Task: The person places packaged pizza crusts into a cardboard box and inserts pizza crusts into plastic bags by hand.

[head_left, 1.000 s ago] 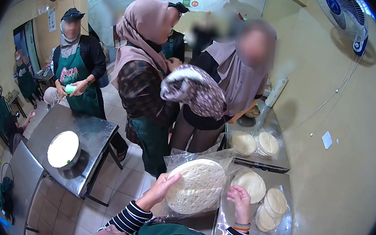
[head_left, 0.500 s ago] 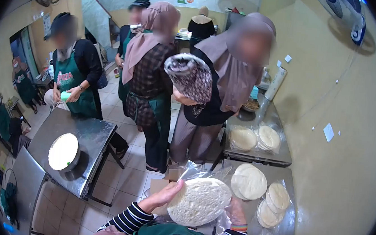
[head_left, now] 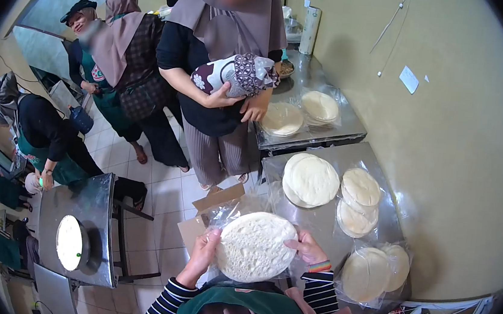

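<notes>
A round, pitted flat bread (head_left: 257, 247) is held in front of my body, with clear plastic around its far edge. My left hand (head_left: 205, 250) grips its left side, thumb on top. On the right side, my right hand (head_left: 306, 247) pinches the edge, thumb over the surface. Beyond the bread, an open cardboard box (head_left: 219, 197) stands low. To the right, more round breads (head_left: 311, 181) lie stacked on a metal table (head_left: 348, 154), and bagged breads (head_left: 361, 187) lie beside them.
A person (head_left: 222, 51) holding a patterned cloth bundle (head_left: 235, 75) stands ahead, with other people to the left. More bagged breads (head_left: 282, 119) lie on the far metal table. A bowl of white contents (head_left: 69, 242) sits on the left table. The wall (head_left: 443, 175) borders the right.
The view has turned right and down. My right hand has moved from beside or behind the bread to gripping its right edge. The person with the bundle now faces my way.
</notes>
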A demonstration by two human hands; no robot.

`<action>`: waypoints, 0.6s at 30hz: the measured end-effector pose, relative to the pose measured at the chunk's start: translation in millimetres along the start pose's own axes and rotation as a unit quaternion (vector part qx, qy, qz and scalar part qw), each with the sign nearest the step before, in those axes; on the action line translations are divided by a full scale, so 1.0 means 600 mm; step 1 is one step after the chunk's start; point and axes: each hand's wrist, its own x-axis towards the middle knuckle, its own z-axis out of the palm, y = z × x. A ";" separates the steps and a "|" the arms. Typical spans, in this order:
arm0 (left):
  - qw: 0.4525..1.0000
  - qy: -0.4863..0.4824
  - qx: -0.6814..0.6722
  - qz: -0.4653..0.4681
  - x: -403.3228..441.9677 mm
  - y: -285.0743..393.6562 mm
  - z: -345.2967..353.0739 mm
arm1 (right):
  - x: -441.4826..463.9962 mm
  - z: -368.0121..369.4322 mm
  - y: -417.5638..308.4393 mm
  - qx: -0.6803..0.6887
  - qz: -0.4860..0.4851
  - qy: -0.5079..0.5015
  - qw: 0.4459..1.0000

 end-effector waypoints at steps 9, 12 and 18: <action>0.991 0.128 -0.009 0.037 0.022 -0.021 -0.008 | 0.013 -0.109 0.003 0.085 -0.036 0.073 0.993; 0.984 0.171 -0.046 0.005 0.008 -0.016 -0.026 | 0.037 -0.126 -0.071 0.097 -0.165 0.211 0.959; 0.974 0.207 -0.036 0.086 0.004 0.014 0.004 | 0.155 -0.231 -0.100 -0.324 -0.331 0.288 0.838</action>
